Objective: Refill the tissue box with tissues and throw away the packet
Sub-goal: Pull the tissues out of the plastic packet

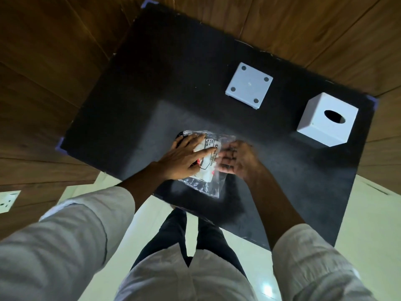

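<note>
A clear plastic packet (206, 170) of white tissues with black and red print lies on the black table (152, 94) near its front edge. My left hand (184, 157) presses flat on the packet's left side, fingers spread over it. My right hand (236, 159) sits at the packet's right end, its fingers behind the clear plastic film, holding it. A white cube tissue box (325, 120) with an oval slot on top stands at the right. Its white square base plate (249, 85) with round pads at the corners lies apart, further back.
The black table stands against a wooden wall, with purple tape (374, 103) at its corners. A pale tiled floor (368, 224) shows below the table's front edge. A white wall socket (8, 200) is at the far left.
</note>
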